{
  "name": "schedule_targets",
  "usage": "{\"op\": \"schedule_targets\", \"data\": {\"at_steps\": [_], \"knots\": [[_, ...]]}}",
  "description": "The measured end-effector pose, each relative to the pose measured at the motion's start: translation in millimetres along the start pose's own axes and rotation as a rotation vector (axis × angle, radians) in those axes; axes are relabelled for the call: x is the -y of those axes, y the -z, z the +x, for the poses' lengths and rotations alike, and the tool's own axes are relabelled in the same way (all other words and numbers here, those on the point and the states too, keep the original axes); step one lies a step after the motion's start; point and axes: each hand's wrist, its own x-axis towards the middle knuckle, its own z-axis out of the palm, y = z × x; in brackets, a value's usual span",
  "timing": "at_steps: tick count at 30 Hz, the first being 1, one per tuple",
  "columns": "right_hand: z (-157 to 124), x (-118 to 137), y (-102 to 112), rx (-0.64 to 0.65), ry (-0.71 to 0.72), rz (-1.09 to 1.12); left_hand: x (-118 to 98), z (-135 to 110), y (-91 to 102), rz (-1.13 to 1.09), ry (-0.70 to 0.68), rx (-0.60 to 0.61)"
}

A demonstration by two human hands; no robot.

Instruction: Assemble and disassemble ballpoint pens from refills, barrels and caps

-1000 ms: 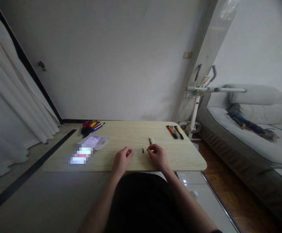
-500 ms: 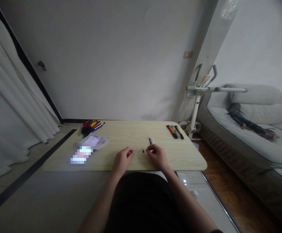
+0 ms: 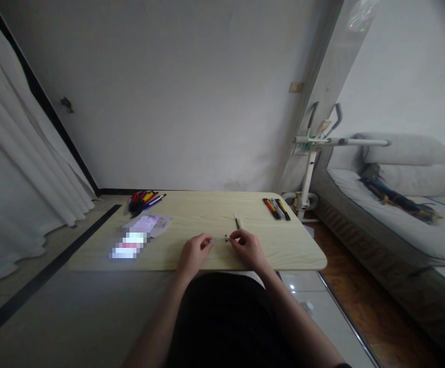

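On the table (image 3: 207,209), my left hand (image 3: 194,253) pinches a clear, slender tube (image 3: 214,239) that looks like a pen barrel; its end points to the right. Opposite it, the fingers of my right hand (image 3: 248,249) are closed on a tiny piece with a black part (image 3: 226,237); its exact kind is too small to tell. A narrow gap shows between the tube and this piece. Just beyond my right hand lies a thin, dark pen-like piece (image 3: 237,223) with a pale piece beside it.
Loose coloured pens (image 3: 143,200) are heaped at the back left. Several more pens (image 3: 276,208) lie side by side at the back right. A paper packet (image 3: 161,225) and a lit, blurred-out screen (image 3: 128,245) are on the left. An exercise machine (image 3: 308,176) and a sofa (image 3: 391,220) stand right.
My right fingers have shifted slightly, and the small black piece at their tips appears turned. My left hand has barely moved.
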Motion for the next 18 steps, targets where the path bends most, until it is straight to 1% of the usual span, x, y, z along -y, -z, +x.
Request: {"op": "schedule_targets", "data": {"at_steps": [6,11,18], "knots": [[-1.4,3.2,1.4,0.021,0.013,-0.001,-0.4,1.1,0.0,0.02,-0.036,-0.001],[-1.7,3.7,0.7,0.018,0.014,-0.016,-3.3,0.5,1.2,0.019,-0.007,0.002],[-2.6,6.1,1.1,0.039,0.007,0.021,-4.4,0.2,1.7,-0.004,0.007,-0.016]]}}
